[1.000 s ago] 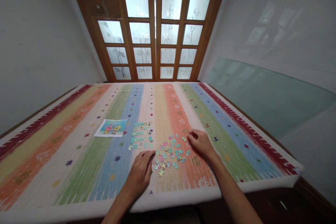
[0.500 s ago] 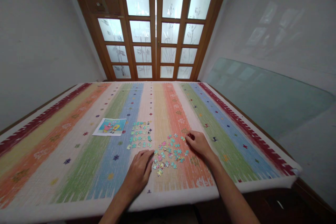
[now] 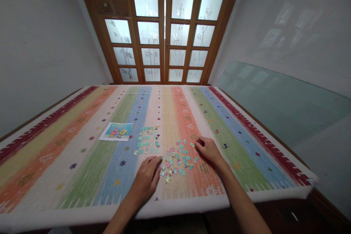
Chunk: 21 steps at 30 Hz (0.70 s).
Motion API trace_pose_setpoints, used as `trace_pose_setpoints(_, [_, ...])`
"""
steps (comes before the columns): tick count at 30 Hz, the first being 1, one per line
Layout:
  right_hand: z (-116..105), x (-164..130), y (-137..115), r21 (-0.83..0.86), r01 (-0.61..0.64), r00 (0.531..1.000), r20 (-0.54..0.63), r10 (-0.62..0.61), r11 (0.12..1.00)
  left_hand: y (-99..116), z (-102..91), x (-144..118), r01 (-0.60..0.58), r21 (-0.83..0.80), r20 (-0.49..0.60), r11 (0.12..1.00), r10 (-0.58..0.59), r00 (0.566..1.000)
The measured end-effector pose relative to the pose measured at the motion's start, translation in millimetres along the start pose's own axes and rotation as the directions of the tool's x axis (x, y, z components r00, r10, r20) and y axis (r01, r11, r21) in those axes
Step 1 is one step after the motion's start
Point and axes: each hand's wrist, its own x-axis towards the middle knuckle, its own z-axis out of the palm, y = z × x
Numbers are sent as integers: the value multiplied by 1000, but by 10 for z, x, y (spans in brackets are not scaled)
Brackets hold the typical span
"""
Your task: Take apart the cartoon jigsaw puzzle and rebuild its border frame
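Loose jigsaw puzzle pieces, mostly teal with some pink and yellow, lie scattered between my two hands. My left hand rests on the cloth at the pile's left edge, its fingers loosely bent and its fingertips beside the nearest pieces. At the upper right of the pile is my right hand, thumb and forefinger drawn together; whatever they pinch, if anything, is hidden. Close to those fingertips lies a teal piece. Several more pieces stand sorted in short rows beyond my left hand.
A printed picture card of two cartoon figures lies left of the rows. Everything rests on a striped, patterned cloth over a wide table. Beyond are wooden glazed doors; a glass sheet leans on the right wall.
The view has shifted slightly, so everything appears a little further right. Both hands keep nearly the same places beside the pieces.
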Motion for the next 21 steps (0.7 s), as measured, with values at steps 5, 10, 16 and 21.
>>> trace_pose_setpoints(5, [27,5,37,-30,-5,1000,12,5,1000,-17,4,-16,-5,-7,1,1000,5,1000])
trace_pose_setpoints(10, [37,4,52,-82,-1,1000,25,3,997,-19,-4,-25,-2,-39,21,999,3,1000])
trace_pose_setpoints(16, [23,-8,55,-164,2,999,42,5,986,26,-36,-12,6,-83,40,997,-2,999])
trace_pose_setpoints(21, [20,-18,55,-216,5,999,45,5,976,84,-93,8,12,-32,12,999,-11,1000])
